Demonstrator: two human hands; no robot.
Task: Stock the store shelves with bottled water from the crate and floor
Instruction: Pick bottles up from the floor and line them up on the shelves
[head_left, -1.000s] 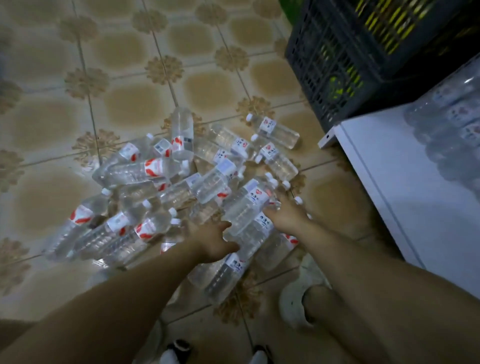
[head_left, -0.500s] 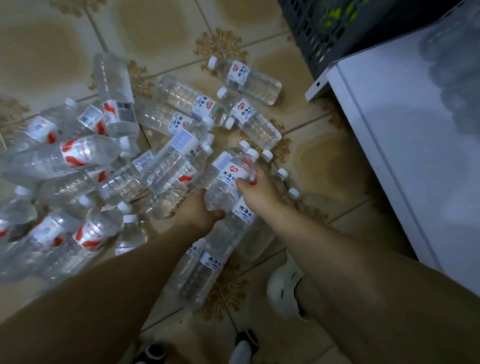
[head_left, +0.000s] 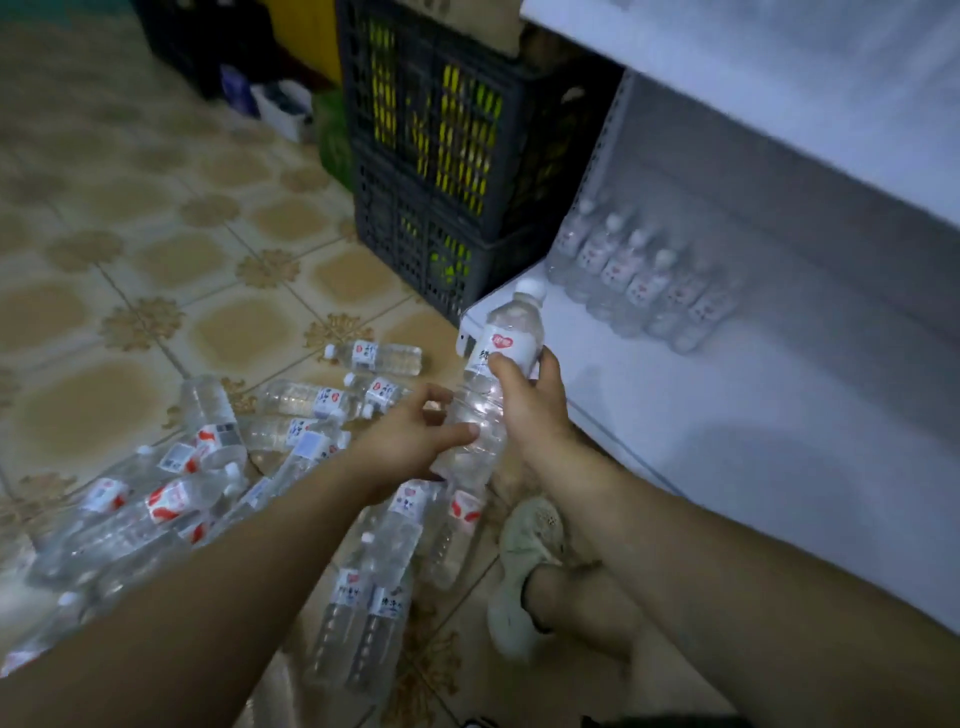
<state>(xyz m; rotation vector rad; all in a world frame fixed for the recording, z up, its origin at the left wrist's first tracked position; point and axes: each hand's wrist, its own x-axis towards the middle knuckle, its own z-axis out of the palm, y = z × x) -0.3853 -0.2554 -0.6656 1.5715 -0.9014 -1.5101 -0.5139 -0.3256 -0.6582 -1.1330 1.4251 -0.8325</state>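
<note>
Patterned floor tiles (head_left: 130, 218) lay under a heap of water bottles (head_left: 171, 499), beside the white shelf (head_left: 727, 415).
My right hand (head_left: 530, 410) gripped one bottle (head_left: 511, 338) upright at the shelf's corner, and my left hand (head_left: 410, 441) curled round its clear lower body. Blur hid whether that was a second bottle. The shelved row (head_left: 639, 280) looked smeared.

hands: left hand (head_left: 410, 441), right hand (head_left: 530, 410) bare | arms: forearms (head_left: 249, 561) bare to lower frame edge | leg: bare shin (head_left: 571, 597), lower centre | footwear: pale greenish perforated clog (head_left: 527, 561)
</note>
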